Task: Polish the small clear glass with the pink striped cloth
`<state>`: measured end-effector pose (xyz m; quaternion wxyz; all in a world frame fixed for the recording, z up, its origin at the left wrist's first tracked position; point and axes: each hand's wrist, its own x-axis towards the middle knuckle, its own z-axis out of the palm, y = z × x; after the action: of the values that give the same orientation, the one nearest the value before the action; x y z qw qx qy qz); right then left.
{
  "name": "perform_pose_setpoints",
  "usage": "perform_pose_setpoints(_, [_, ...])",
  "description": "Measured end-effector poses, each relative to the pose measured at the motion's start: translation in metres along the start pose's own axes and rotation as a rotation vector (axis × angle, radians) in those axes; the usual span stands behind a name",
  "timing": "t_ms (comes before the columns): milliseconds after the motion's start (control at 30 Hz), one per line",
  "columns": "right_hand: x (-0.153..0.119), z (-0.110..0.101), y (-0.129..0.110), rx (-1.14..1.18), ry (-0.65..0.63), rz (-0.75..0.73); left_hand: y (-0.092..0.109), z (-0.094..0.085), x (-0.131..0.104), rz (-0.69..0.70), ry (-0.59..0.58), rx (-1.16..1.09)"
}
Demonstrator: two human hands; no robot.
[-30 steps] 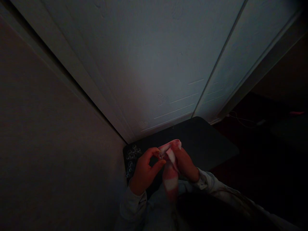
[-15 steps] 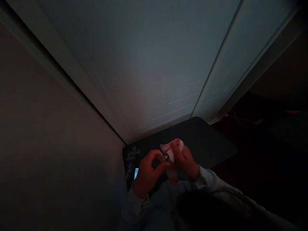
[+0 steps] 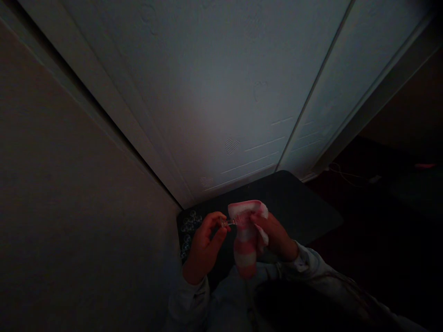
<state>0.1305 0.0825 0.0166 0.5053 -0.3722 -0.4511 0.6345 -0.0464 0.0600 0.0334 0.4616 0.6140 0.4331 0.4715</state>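
Observation:
My left hand (image 3: 205,246) pinches a small clear, shiny piece (image 3: 228,222), glass or plastic, between thumb and fingertips. Its exact kind is too dim to make out. Close on its right, my right hand (image 3: 277,233) grips a pink-and-white cloth (image 3: 246,207), fluffy along its edge. The clear piece reaches the cloth's left side. Below the cloth hangs a pink-and-white striped length (image 3: 245,253); whether it belongs to the same cloth I cannot tell.
Beneath the hands is a dark, round-cornered surface (image 3: 294,198). Several clear round shapes (image 3: 190,221) show at its left end. A pale panelled door (image 3: 221,101) stands behind, a wall (image 3: 86,221) at left. A white cable (image 3: 346,175) lies at right.
My left hand has drawn left and slightly down with the clear piece. The cloth is spread wider, showing more of the striped length. A bright bluish rectangle beside my left hand is no longer visible.

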Motion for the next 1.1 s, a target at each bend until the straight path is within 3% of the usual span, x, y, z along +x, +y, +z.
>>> perform_pose_setpoints(200, [-0.004, 0.002, -0.007, 0.192, -0.185, 0.105, 0.004, 0.003, -0.001, -0.061, -0.036, -0.098])
perform_pose_setpoints(367, [-0.008, -0.002, -0.005, 0.326, -0.210, 0.214, 0.002, 0.000, -0.001, -0.074, 0.002, -0.124])
perform_pose_setpoints(533, [-0.010, -0.006, -0.001, 0.350, -0.254, 0.171, 0.002, -0.003, 0.000, -0.102, 0.067, -0.099])
perform_pose_setpoints(733, [-0.005, -0.011, 0.011, 0.123, -0.157, 0.095, 0.003, -0.004, -0.001, -0.138, 0.073, -0.062])
perform_pose_setpoints(1100, [-0.005, -0.013, -0.019, -0.323, -0.414, -0.074, 0.008, -0.013, -0.002, -0.230, -0.115, -0.082])
